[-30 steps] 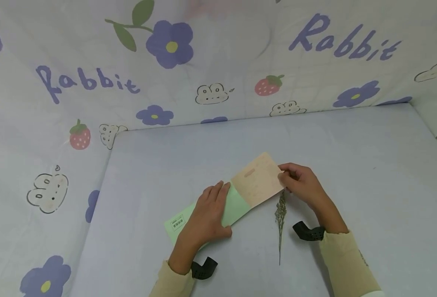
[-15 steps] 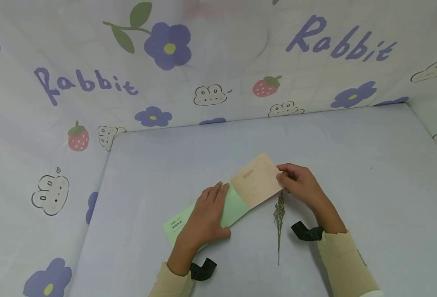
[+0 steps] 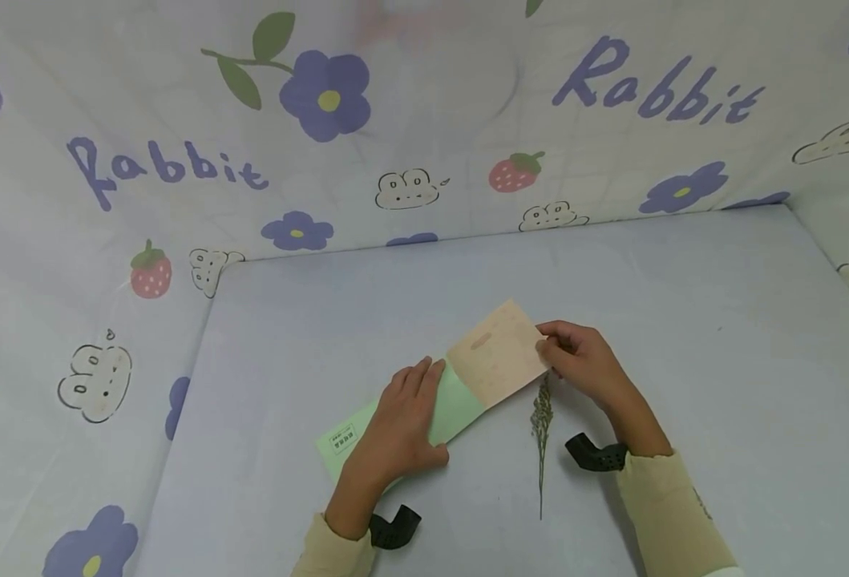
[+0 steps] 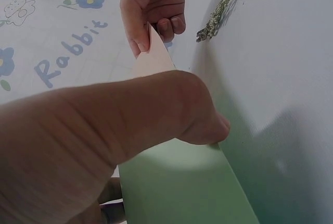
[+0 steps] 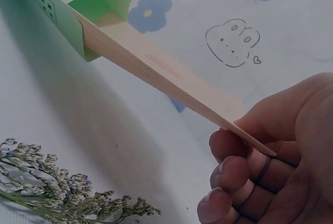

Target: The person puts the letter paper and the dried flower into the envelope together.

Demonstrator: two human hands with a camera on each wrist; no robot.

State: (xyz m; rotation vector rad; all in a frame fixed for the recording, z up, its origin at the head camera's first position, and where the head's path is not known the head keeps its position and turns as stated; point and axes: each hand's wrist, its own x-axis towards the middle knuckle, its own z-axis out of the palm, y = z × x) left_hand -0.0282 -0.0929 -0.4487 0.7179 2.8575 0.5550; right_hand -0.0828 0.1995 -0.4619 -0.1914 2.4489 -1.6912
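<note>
Green sleeve [image 3: 453,407] is pinned flat to the worktop [image 3: 684,320] by the left hand [image 3: 398,429], fingers straight, so it is kept steady. Beige card [image 3: 498,354], half out, is pinched at its corner by the right hand [image 3: 586,361]. Dried sprig [image 3: 541,425] is left alongside.

surface: pale lilac tabletop [image 3: 669,320] | on it: green envelope [image 3: 460,405], dried flower sprig [image 3: 541,433] just beside it

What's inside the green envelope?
A tan card sticks partway out of the green envelope; the right hand pinches its corner. The left hand presses the envelope flat. Anything deeper inside is hidden.
</note>
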